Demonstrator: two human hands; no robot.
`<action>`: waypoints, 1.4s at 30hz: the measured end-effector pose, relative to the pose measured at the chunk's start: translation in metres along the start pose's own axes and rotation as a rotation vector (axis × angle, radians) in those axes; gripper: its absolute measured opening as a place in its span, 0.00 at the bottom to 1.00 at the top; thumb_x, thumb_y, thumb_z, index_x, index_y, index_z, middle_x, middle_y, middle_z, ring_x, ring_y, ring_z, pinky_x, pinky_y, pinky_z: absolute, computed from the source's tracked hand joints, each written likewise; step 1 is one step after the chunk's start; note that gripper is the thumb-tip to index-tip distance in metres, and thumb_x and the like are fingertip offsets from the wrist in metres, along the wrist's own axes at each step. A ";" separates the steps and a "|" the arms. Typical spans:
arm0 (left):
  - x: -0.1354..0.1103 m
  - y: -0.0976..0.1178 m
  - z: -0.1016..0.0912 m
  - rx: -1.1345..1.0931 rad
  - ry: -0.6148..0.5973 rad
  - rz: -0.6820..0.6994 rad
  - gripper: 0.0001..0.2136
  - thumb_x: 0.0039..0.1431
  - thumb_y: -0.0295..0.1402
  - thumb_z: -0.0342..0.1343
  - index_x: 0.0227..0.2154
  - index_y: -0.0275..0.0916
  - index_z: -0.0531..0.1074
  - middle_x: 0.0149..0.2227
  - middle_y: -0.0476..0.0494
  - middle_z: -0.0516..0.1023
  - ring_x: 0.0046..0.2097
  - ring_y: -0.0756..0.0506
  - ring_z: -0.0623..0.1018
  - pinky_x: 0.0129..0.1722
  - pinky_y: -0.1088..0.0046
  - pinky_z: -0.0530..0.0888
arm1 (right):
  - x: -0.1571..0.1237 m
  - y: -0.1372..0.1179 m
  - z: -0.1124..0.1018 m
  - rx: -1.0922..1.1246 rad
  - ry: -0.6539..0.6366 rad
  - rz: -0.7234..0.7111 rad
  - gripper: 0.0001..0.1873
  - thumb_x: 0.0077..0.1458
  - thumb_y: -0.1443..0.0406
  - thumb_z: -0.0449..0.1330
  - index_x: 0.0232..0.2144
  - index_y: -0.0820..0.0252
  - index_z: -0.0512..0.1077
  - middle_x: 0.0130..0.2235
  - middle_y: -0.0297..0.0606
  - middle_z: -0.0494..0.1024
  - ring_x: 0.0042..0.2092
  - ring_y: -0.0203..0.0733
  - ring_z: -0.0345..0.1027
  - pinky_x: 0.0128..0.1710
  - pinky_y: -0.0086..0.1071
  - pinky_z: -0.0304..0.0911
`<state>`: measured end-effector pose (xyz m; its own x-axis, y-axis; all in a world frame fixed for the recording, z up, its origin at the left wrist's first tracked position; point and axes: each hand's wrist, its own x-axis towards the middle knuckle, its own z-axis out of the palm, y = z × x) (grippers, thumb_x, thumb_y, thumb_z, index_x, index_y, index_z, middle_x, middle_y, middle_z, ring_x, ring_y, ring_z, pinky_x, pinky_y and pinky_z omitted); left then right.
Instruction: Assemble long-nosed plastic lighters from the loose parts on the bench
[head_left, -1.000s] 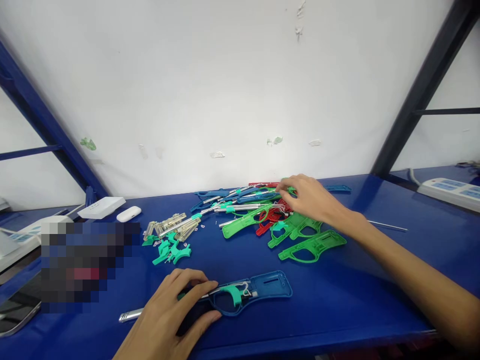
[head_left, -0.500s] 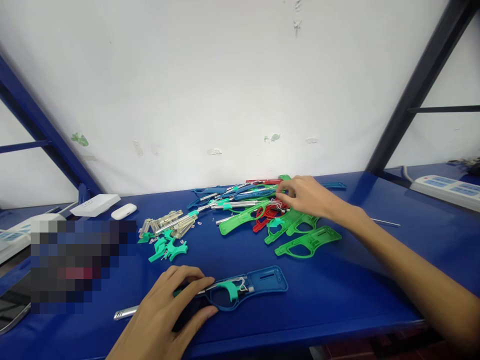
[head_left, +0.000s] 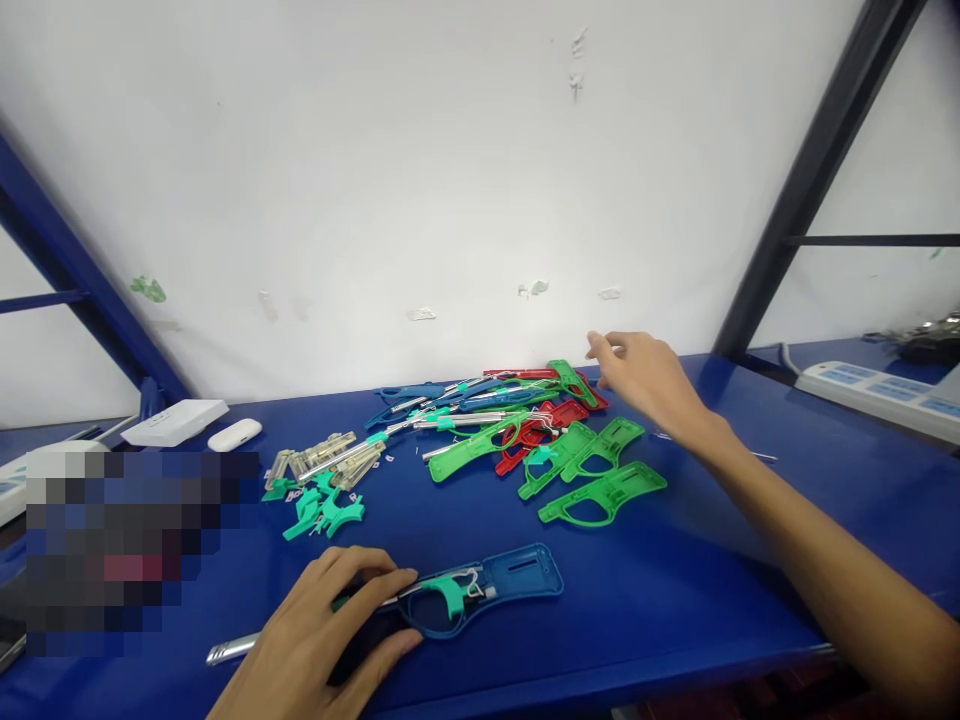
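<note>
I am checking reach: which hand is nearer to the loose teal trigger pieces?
Left. The left hand holds the blue shell just in front of the teal trigger pieces; the right hand is far to their right, beyond the green shells.

The blue half-shell point(head_left: 517, 577) lies flat, open side up, in front of the pile of coloured shells point(head_left: 525, 440) — a teal trigger point(head_left: 450, 598) seated inside, a metal tube point(head_left: 229, 649) jutting leftward. A green shell point(head_left: 574, 383) lies at the pile's far edge.
</note>
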<state>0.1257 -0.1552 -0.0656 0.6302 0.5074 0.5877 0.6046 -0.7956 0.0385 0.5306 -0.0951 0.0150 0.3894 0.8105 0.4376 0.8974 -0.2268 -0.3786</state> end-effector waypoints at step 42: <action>0.043 -0.090 -0.038 0.132 -0.349 -0.404 0.13 0.60 0.41 0.59 0.44 0.47 0.83 0.45 0.39 0.79 0.48 0.32 0.78 0.47 0.55 0.75 | -0.028 -0.021 0.036 0.113 0.054 -0.353 0.17 0.67 0.59 0.52 0.51 0.58 0.74 0.59 0.53 0.68 0.30 0.41 0.76 0.31 0.41 0.69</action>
<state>0.0801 -0.0744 -0.0129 0.4456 0.8616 0.2432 0.8740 -0.4775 0.0903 0.4939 -0.0937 -0.0184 0.0730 0.7980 0.5983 0.9509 0.1253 -0.2830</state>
